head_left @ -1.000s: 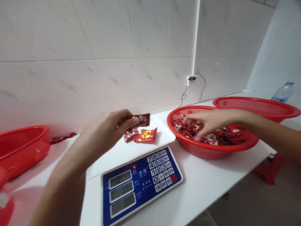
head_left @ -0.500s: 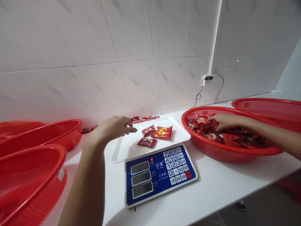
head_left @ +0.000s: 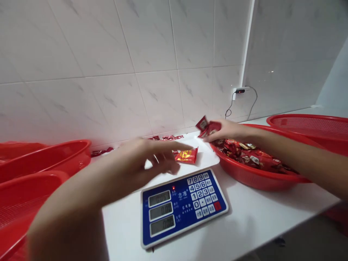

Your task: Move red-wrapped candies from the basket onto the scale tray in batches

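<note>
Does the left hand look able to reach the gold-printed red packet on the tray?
Probably yes: the left hand is over the tray, close to the gold-printed red packet, and nothing visible seems to block its way.

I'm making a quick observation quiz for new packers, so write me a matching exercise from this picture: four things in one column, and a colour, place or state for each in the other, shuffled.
Column one
1. Right hand
2. Gold-printed packet
3. Scale's front panel
4. Black plug

Column two
A. Mainly blue
B. At the tiled wall
C. Holding at least one red packet
D. Lying on the white tray

Right pairs
1-C
2-D
3-A
4-B
</note>
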`<state>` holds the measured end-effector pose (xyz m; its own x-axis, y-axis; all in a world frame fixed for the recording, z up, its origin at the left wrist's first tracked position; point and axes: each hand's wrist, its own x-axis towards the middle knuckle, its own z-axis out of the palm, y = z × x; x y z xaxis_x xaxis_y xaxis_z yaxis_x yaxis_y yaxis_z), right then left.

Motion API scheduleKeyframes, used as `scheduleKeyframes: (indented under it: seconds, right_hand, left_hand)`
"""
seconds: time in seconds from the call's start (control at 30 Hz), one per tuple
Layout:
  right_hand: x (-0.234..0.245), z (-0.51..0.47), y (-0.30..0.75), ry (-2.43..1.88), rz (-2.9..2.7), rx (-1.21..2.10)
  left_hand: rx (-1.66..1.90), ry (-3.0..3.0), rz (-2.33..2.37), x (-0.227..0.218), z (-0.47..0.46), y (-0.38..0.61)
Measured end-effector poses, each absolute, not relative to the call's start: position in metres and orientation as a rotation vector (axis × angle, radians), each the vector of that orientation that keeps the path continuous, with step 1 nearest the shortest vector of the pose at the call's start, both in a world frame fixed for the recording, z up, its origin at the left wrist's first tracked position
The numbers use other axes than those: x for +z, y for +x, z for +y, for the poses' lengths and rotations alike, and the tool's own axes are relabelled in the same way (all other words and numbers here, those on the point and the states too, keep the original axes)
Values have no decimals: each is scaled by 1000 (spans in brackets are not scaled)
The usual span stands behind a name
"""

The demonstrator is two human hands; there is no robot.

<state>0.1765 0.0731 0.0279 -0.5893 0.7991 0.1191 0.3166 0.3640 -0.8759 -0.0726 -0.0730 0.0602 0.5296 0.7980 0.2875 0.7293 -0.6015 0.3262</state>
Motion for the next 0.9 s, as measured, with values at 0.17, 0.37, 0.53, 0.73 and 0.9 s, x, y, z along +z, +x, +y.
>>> scheduleKeyframes:
  seconds: [0.17,0.37,0.53,0.73,0.9]
  right_hand:
    - [10,69,116,-554,-2252,1238]
    - [-3,74,109,-583,-2176,1339]
    - [-8,68,115,-631,-2025,1355]
    - [-8,74,120,-795,-1622,1331]
    - [-8,74,121,-816,-1500,1350]
  left_hand:
    - [1032,2332,1716,47,-19,-86]
    - [844,2367,1500,36,-4,-76]
    - [976,2405,1668,37,3,-79]
    - [423,2270,2335,40,11,-117]
    - [-31,2200,2301,37,15,-122]
